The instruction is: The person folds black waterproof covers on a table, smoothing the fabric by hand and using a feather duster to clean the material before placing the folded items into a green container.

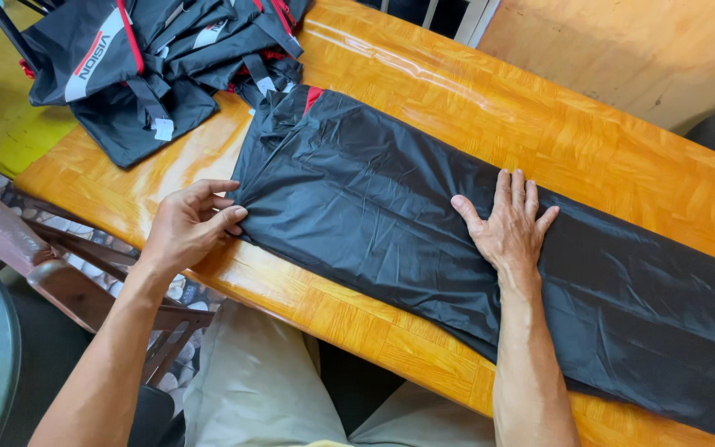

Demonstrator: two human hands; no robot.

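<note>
So there's a long black sheet of thin, shiny fabric point(424, 240) laid flat along a glossy wooden surface point(589, 124), folded into a long strip. The right hand point(508, 223) lies flat on top of it, fingers spread wide and palm down, about the middle of the strip. Looks to me like it's just pinning the slippery stuff so it doesn't slide around. The left hand point(188, 223) is at the near left edge of the fabric, fingers curled and pinching that edge between thumb and fingertips, probably to keep the fold lined up.

Beyond the left hand, at the far corner of the surface, sits a pile of folded black bags point(151, 58) with red and white trim and little white tags hanging off them. The end of the sheet nearest that pile is bunched up with a bit of red showing, and I can't tell whether it's a strap, a seam or something else.

Below the left hand there's part of a wooden chair point(84, 290), mostly cut off. The far right end of the fabric runs nearly out of frame, and how many layers are folded in there is impossible to make out.
</note>
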